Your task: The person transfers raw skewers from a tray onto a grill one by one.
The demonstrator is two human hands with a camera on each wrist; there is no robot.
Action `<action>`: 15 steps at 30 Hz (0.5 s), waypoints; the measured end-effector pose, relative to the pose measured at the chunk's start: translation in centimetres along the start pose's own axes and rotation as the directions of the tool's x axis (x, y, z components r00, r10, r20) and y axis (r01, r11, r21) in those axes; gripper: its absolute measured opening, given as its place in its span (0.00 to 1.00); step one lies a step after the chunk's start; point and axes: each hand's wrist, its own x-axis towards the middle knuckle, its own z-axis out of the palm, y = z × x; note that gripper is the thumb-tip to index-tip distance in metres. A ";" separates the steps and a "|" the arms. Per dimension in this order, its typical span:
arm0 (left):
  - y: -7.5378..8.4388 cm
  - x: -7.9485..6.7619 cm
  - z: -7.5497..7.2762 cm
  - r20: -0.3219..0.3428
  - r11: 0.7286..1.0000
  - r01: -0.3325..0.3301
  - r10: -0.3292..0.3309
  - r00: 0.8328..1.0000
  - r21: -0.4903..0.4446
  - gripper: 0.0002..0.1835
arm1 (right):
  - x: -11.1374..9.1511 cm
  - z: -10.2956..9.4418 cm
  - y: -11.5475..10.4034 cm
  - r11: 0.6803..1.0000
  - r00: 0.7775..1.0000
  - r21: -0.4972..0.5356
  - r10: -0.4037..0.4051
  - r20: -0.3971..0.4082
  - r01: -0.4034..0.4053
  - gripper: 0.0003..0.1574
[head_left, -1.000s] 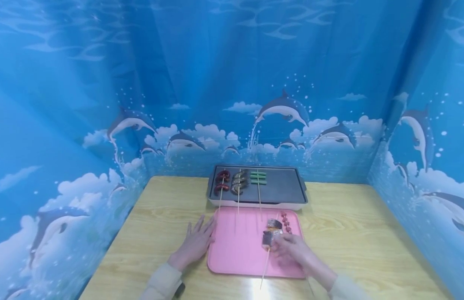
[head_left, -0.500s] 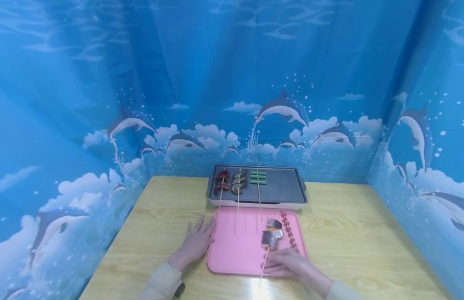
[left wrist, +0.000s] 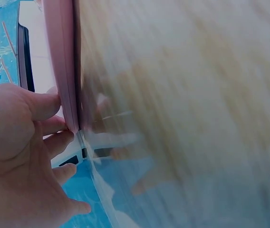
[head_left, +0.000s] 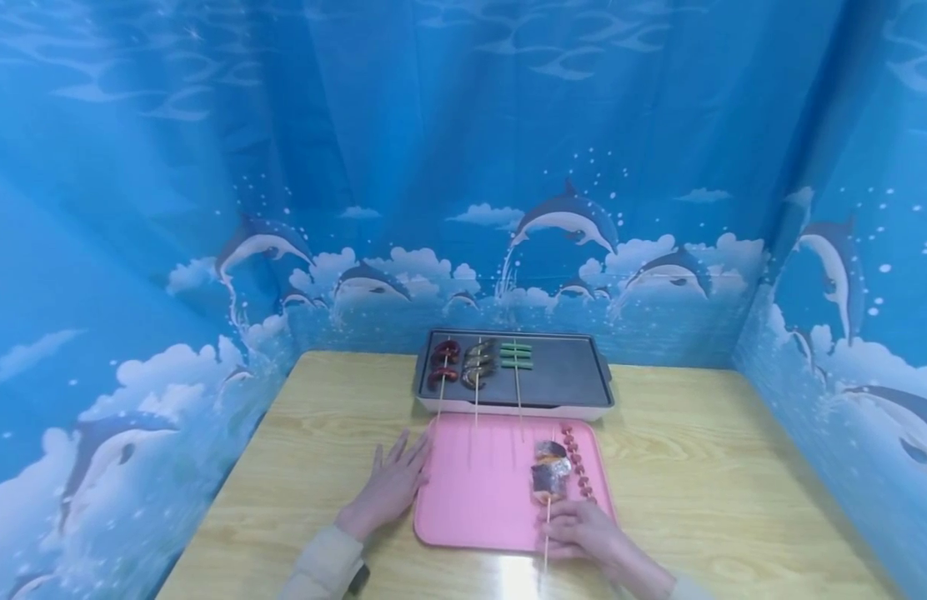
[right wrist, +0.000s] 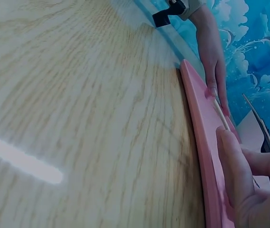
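My right hand (head_left: 583,529) pinches the wooden stick of a fish skewer (head_left: 551,475) at the near right of a pink tray (head_left: 471,508). The silvery, dark-skinned chunks lie over the tray, just beyond my fingers. In the right wrist view the stick (right wrist: 221,115) sticks out past the fingertips. My left hand (head_left: 391,487) touches the tray's left edge, fingers spread and mostly straight; the left wrist view shows its thumb and fingertips against the rim (left wrist: 64,71). To the right of the fish lies a skewer of small reddish pieces (head_left: 576,458).
Behind the tray stands a dark griddle (head_left: 564,375) with a white base. Across its left and middle lie a dark-red curled skewer (head_left: 444,362), a shrimp skewer (head_left: 480,364) and a green vegetable skewer (head_left: 517,357), sticks overhanging the tray. A dolphin-print curtain (head_left: 433,208) surrounds the wooden table (head_left: 681,467).
My right hand has slid from beside the fish chunks down to the stick and pinches it. The fish skewer has shifted slightly right and stands straighter. My left hand stays put.
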 end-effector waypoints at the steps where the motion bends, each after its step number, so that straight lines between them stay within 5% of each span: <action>1: 0.0 0.0 0.0 0.000 1.000 -0.001 0.001 1.000 -0.001 0.28 | -0.2 0.0 -0.1 1.000 1.000 -0.001 0.002 -0.002 -0.002 0.24; 15: -0.1 0.0 0.2 -0.015 1.000 -0.024 0.024 1.000 0.014 0.28 | -1.5 -0.9 -2.4 0.994 0.998 -0.092 -0.066 0.006 0.066 0.29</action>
